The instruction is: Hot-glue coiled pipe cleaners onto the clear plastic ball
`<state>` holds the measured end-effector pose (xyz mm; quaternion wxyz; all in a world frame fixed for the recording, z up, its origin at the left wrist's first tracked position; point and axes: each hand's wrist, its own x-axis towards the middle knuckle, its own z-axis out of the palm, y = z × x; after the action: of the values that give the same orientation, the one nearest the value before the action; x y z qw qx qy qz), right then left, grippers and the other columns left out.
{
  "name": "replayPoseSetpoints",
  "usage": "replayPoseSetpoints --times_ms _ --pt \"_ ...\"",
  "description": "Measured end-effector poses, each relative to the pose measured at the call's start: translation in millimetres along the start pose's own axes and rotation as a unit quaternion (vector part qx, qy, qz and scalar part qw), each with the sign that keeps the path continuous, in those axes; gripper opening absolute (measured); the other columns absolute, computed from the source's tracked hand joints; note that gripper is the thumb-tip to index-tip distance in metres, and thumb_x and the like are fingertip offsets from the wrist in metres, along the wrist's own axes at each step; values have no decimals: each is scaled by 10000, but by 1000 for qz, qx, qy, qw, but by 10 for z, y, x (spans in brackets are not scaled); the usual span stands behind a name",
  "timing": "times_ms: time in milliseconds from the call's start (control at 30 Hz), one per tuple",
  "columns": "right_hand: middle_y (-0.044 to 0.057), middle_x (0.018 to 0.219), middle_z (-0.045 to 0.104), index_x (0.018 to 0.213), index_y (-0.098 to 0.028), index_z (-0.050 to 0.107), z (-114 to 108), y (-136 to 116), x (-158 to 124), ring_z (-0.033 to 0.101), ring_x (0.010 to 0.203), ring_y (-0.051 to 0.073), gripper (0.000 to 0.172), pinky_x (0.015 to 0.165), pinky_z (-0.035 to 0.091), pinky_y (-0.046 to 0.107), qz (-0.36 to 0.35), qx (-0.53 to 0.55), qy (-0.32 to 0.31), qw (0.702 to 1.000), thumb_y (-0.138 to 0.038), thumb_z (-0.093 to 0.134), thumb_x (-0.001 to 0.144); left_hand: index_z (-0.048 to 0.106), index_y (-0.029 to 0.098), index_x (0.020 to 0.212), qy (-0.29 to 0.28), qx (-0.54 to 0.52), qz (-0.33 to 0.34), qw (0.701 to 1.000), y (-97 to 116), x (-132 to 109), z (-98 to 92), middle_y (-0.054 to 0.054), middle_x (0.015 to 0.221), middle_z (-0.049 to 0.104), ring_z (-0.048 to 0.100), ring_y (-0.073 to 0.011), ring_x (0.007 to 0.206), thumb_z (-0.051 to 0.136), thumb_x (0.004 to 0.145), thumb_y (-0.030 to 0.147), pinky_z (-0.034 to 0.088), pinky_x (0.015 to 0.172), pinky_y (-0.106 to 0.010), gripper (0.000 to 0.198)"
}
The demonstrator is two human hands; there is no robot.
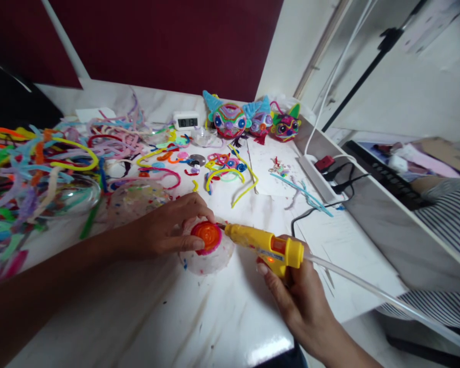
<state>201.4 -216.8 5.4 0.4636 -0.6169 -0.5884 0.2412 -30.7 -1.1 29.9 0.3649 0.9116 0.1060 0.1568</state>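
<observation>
My right hand (301, 296) is wrapped round the handle of a yellow hot glue gun (253, 239), with a long clear glue stick (368, 286) running out of its back. The gun's nozzle meets the right edge of an orange disc with a pink fuzzy rim (206, 237). From the left, my left hand (172, 222) grips this disc, the thumb on its near side and the fingers along its far edge. Under the disc lies a clear, glue-speckled plastic dome (207, 263) on the white marbled table (168, 327).
Tangled pipe cleaners (53, 168) cover the left side. Behind my left hand sits another speckled clear dome (134, 199). Colourful decorated masks (230, 120) and a small digital clock (187, 121) line the back. A power strip (318, 176) with cables stands right. Beyond the partition, striped clothing shows.
</observation>
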Motion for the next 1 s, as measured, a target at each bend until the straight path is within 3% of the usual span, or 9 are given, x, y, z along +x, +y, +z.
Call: replayPoseSetpoints --times_ms 233,533,733,833,933,1000 --pt "64 1153 583 1375 -325 423 -20 25 -58 674 960 198 390 807 623 299 3 -1 6 1000 -194 546 1029 579 257 1276 10 -7 25 1000 -49 -7 38 0 1121 553 546 -183 1028 628 1025 337 412 911 -290 268" --pt "76 1179 594 1368 -322 430 7 14 -44 678 940 213 373 807 627 346 0 -23 9 1000 -195 532 1032 575 242 1262 11 -4 17 1000 -46 -18 43 -12 1091 547 538 -187 982 570 1048 435 420 879 -308 288" --pt "79 1146 599 1340 -297 461 -26 -11 -59 668 945 199 351 778 626 291 -25 -13 23 999 -199 555 1016 568 252 1258 6 -9 19 1000 -53 1 40 -4 1108 548 538 -186 995 612 1024 367 416 885 -305 264" --pt "68 1075 651 1311 -289 462 -99 -20 -10 680 824 187 307 664 611 268 13 0 24 1000 -267 573 1025 566 247 1268 2 -13 7 1000 -38 -7 37 -11 1117 546 538 -188 994 589 1034 383 419 873 -305 271" --pt "37 936 677 1284 -265 458 -236 20 82 606 615 153 330 502 527 245 86 7 25 996 -353 615 1007 576 237 1238 4 -17 5 1000 -34 -10 40 -19 1111 554 540 -196 996 587 1028 396 419 873 -313 263" --pt "1 829 643 1227 -238 478 -347 73 166 571 559 144 339 470 494 247 129 8 16 992 -394 645 976 583 231 1211 6 -15 -1 1000 -40 -8 44 -23 1104 554 540 -200 987 596 1016 406 421 873 -320 262"
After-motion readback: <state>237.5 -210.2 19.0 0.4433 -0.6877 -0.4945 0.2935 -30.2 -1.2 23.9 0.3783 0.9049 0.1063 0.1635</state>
